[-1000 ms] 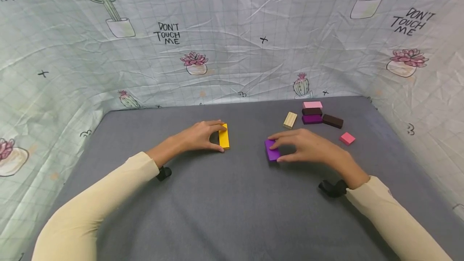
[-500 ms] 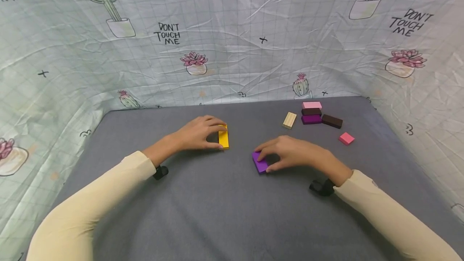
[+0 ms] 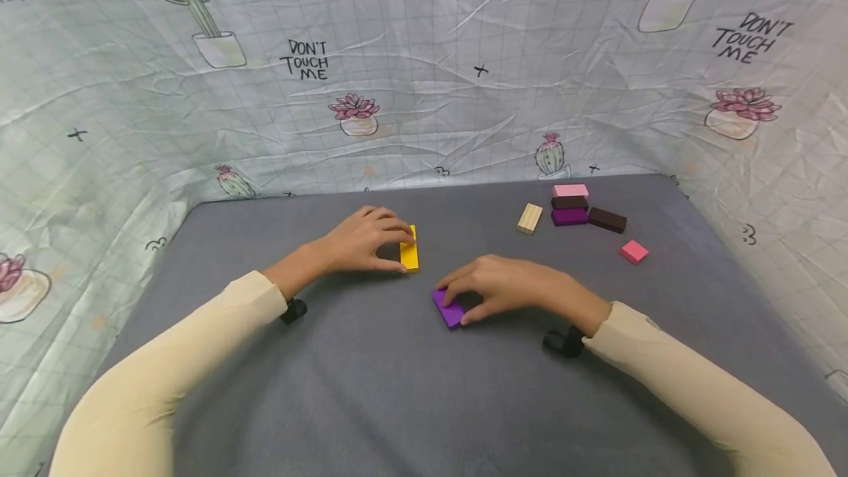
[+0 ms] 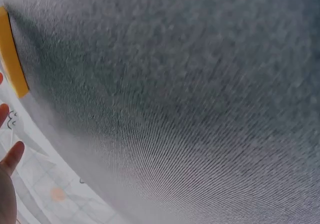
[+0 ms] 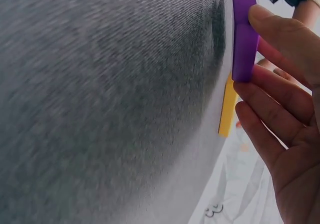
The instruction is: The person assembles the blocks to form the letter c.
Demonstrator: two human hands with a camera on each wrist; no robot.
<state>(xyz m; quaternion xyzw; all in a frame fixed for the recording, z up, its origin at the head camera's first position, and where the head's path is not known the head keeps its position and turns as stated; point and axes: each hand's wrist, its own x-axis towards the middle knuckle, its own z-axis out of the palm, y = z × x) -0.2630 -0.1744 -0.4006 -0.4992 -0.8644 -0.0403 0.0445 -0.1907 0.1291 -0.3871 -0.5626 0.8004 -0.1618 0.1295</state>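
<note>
My left hand (image 3: 363,241) pinches a yellow wooden block (image 3: 411,258) lying on the grey cloth, with the thumb near its close end and fingers at the far end. At the left edge of the left wrist view, that yellow block (image 4: 13,57) shows beside spread fingertips (image 4: 14,156). A purple block (image 3: 448,311) is gripped lengthwise between the thumb and fingers of my right hand (image 3: 506,287), to the right of the yellow block and nearer to me. In the right wrist view, the purple block (image 5: 243,49) has the thumb on one end and a shadow beside it on the cloth.
At the back right are a pale wood block (image 3: 530,219), a pink block (image 3: 570,191), dark brown blocks (image 3: 607,220), a dark purple block (image 3: 570,217) and a small coral block (image 3: 634,252). A cactus-print sheet (image 3: 424,94) hangs behind and at both sides.
My right hand has carried the purple block leftward and toward me, close to the yellow block, turning it slightly. My left hand stays at the yellow block, its knuckles a little higher.
</note>
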